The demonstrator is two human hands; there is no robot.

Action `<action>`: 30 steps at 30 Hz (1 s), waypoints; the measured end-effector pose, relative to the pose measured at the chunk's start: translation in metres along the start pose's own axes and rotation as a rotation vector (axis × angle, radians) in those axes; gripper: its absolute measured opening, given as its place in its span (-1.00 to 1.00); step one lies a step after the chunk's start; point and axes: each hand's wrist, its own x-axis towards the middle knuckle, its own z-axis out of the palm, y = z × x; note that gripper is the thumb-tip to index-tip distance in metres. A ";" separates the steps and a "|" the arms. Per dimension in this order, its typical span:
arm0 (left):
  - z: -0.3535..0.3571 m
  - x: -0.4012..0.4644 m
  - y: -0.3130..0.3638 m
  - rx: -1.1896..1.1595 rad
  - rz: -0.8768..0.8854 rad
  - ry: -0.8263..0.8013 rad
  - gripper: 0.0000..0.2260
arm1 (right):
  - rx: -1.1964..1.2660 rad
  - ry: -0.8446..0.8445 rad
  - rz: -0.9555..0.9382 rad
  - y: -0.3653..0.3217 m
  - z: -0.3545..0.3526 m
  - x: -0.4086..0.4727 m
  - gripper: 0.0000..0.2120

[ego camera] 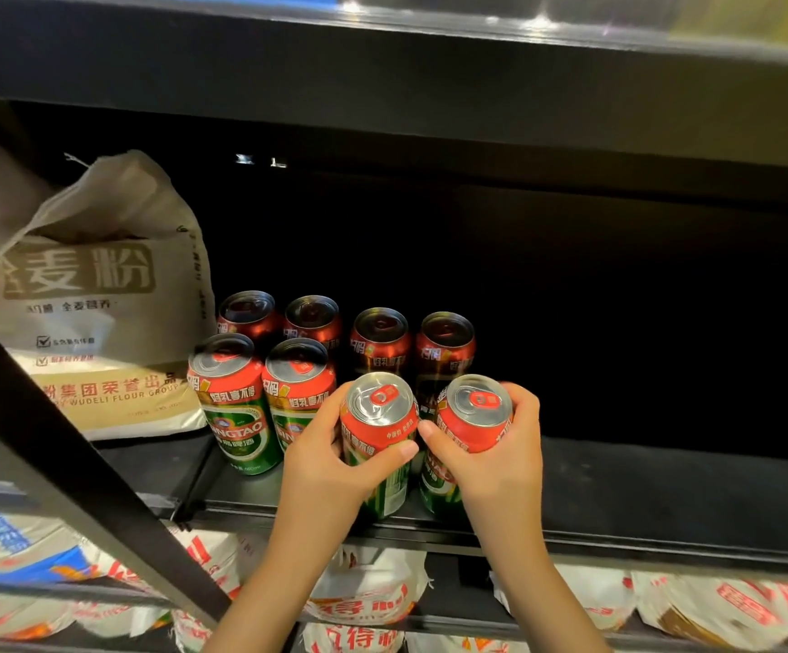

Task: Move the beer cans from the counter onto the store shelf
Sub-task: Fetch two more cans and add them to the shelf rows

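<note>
Nearest, below the working level, a lower shelf (429, 626) carries white-and-red bagged goods, and a dark diagonal strut (76, 473) crosses the left foreground. Above that, two bare forearms reach up to the front lip of the shelf (665, 492). The left hand (330, 468) wraps one can (377, 426), thumb across its front and fingers round the far side; the right hand (500, 454) wraps a second can (472, 417) the same way, thumb toward the middle. Both grips sit high on the body, probably so the bases stay free to meet the shelf first. The two held cans stand upright, side by side and nearly touching, bases at or just above the front edge; I cannot tell whether they bear weight yet. They line up with the right end of the front row, next to the front pair (264, 398), which suggests the person is extending that row to match the one behind. Behind stands a back row (349, 332) of four cans, tabs up, close together. So six cans already sit on the shelf and two are arriving; the counter is out of view, so how many remain cannot be judged. Left of the cans a flour sack (85, 294) leans on the shelf, bounding the rows. The far back is dark.
</note>
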 end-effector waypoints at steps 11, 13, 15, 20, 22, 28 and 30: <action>0.006 -0.005 -0.011 -0.067 -0.047 0.012 -0.44 | 0.132 -0.159 0.049 -0.002 -0.012 -0.001 -0.33; 0.006 -0.006 -0.016 -0.071 -0.049 0.002 -0.41 | 0.127 -0.217 0.062 0.006 -0.016 -0.003 -0.30; 0.007 -0.008 -0.026 -0.069 -0.064 -0.020 -0.38 | 0.109 -0.273 0.107 0.018 -0.018 -0.007 -0.25; 0.004 -0.021 -0.061 0.032 -0.127 -0.092 -0.31 | 0.044 -0.332 0.228 0.050 -0.017 -0.025 -0.20; 0.003 -0.025 -0.071 0.063 -0.138 -0.118 -0.31 | 0.015 -0.312 0.244 0.058 -0.014 -0.028 -0.24; 0.001 -0.024 -0.084 0.098 -0.114 -0.068 -0.33 | 0.006 -0.222 0.227 0.064 -0.009 -0.028 -0.34; 0.004 -0.025 -0.088 0.119 -0.108 -0.015 -0.33 | 0.000 -0.207 0.210 0.065 -0.010 -0.029 -0.33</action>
